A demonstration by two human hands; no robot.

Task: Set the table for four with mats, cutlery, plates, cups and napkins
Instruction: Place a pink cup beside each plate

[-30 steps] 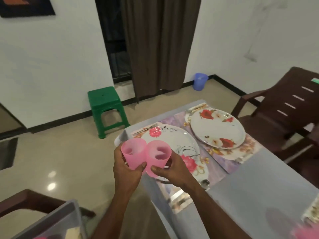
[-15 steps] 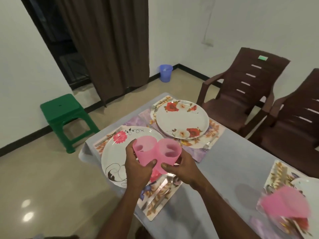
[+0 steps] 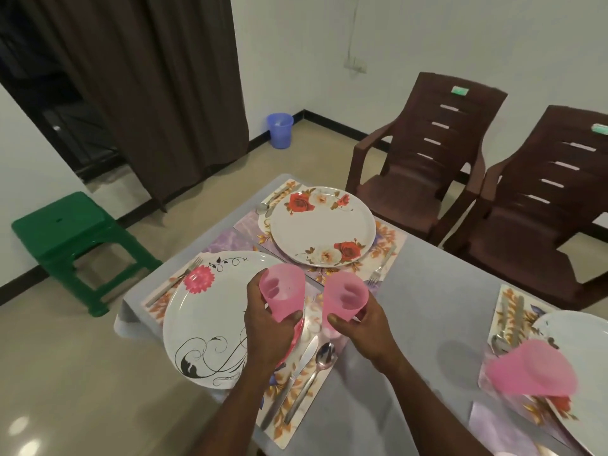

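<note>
My left hand [image 3: 268, 327] grips one pink cup [image 3: 283, 292] and my right hand [image 3: 365, 327] grips a second pink cup [image 3: 343, 296], both held above the grey table [image 3: 437, 301] with a gap between them. Below my left hand lies a white plate with a pink flower [image 3: 210, 320] on a floral mat [image 3: 296, 406], with a knife [image 3: 296, 373] and spoon [image 3: 316, 370] to its right. A rose-patterned plate [image 3: 324, 230] sits on the far mat, a fork [image 3: 381, 266] beside it. A third pink cup [image 3: 531, 373] stands at the right by another plate [image 3: 579, 350].
Two brown plastic chairs [image 3: 424, 166] [image 3: 546, 205] stand along the table's far side. A green stool [image 3: 70, 238] is on the floor to the left, a blue bin [image 3: 279, 130] in the corner, and a brown curtain [image 3: 158, 80] hangs behind.
My view has swung right and down over the table. The two cups, held touching before, have been drawn apart, one in each hand.
</note>
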